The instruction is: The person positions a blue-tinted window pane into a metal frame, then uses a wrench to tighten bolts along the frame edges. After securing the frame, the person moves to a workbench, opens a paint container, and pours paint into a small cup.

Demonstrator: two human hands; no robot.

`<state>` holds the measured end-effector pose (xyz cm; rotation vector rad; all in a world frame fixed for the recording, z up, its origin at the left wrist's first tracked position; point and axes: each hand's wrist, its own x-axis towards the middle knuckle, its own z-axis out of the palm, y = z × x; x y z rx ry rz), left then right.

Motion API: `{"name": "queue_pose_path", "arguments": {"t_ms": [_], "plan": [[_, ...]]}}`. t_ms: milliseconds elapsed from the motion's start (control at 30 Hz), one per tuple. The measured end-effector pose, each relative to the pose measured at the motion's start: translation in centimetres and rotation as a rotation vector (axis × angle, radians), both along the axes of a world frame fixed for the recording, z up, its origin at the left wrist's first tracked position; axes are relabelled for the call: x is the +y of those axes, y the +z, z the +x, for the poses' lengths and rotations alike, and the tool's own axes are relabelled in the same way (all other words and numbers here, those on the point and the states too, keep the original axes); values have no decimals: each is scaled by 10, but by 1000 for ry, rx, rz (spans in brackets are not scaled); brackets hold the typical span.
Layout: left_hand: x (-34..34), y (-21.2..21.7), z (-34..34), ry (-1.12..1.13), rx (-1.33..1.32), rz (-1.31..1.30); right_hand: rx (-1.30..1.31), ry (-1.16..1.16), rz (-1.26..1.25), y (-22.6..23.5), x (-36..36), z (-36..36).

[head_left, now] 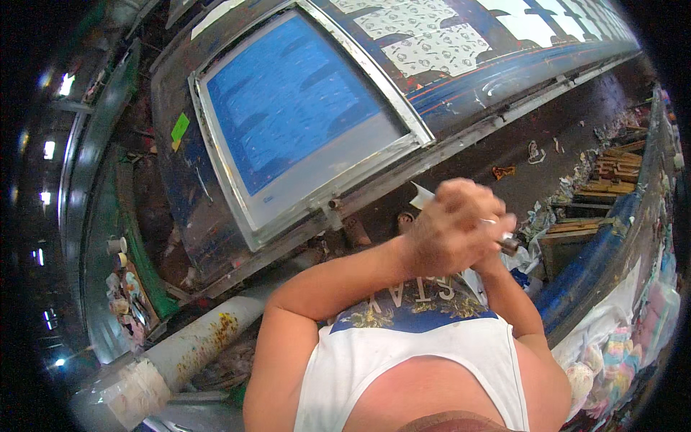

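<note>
In front of my chest my left hand (448, 229) is closed, its fingers blurred by motion. My right hand (491, 261) is pressed up against it and looks closed too, though much of it is hidden behind the left. A small dark cylinder end (509, 245) with a shiny edge pokes out on the right side of the hands. At their left side a thin white piece (422, 196) sticks out. I cannot make out what lies between the palms.
A metal-framed screen (295, 108) with a blue area rests on the long table beyond my hands. Printed white sheets (435, 50) lie farther right. A stained pipe (209, 338) runs at lower left. Wooden pieces (612, 169) and a blue beam (597, 248) are at the right.
</note>
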<state>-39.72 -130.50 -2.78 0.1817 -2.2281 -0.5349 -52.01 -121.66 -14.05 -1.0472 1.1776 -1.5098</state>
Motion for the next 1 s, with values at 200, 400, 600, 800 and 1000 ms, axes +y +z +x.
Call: {"name": "queue_pose_path", "arguments": {"t_ms": [200, 400, 600, 800, 1000], "plan": [[-20, -39, -23, -204, -275, 1498, -564, 67, 64, 5, 29, -71], [-8, -53, -26, -100, -420, 1305, -738, 294, 106, 4, 14, -104], [-9, -37, 21, 226, 25, 1010, -629, 455, 176, 7, -16, -104], [26, 14, 172, 1058, 141, 600, -66, 454, 298, -6, -23, -70], [79, 67, 365, 1777, 169, 288, 47, 383, 232, -15, -9, -44]]}}
